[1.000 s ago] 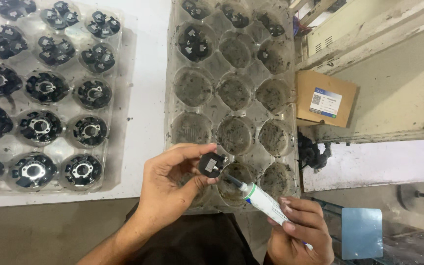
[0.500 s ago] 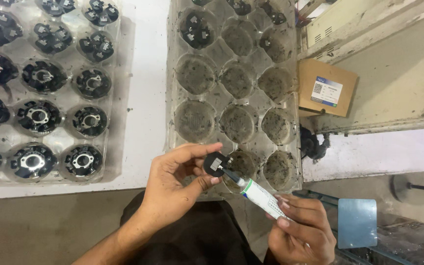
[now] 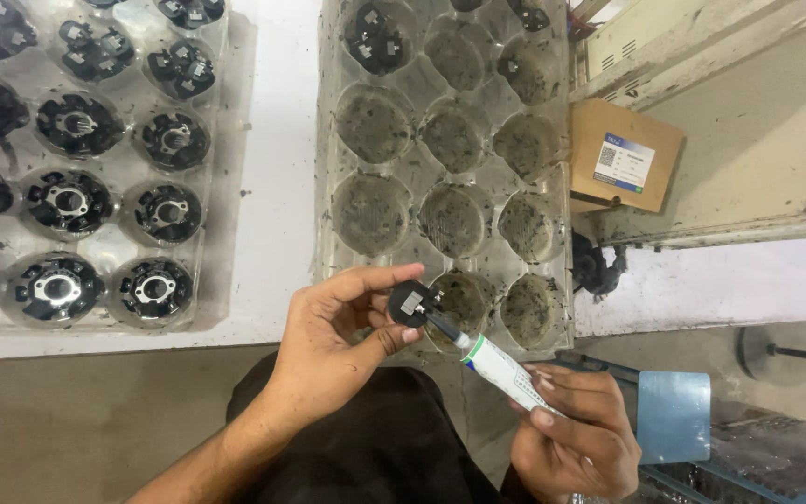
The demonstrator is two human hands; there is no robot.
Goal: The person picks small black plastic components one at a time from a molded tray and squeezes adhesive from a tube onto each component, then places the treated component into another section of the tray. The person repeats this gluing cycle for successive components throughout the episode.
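Observation:
My left hand [image 3: 338, 341] pinches a small round black part [image 3: 412, 303] between thumb and fingers, just in front of the near edge of a clear plastic tray [image 3: 328, 177]. My right hand [image 3: 576, 434] grips a white tube with a green band [image 3: 506, 371]. The tube's thin dark nozzle touches the black part. That tray has mostly vacant, dirty round pockets, with one black part [image 3: 375, 37] at its far end.
A second clear tray [image 3: 212, 201] on the left of the white table holds several black round parts [image 3: 153, 289]. A brown cardboard box [image 3: 622, 159] lies right of the trays. A blue metal piece [image 3: 672, 415] sits low at the right.
The view has shifted slightly, so the trays sit higher in the frame. My hands keep the same grip, with the nozzle staying at the black part.

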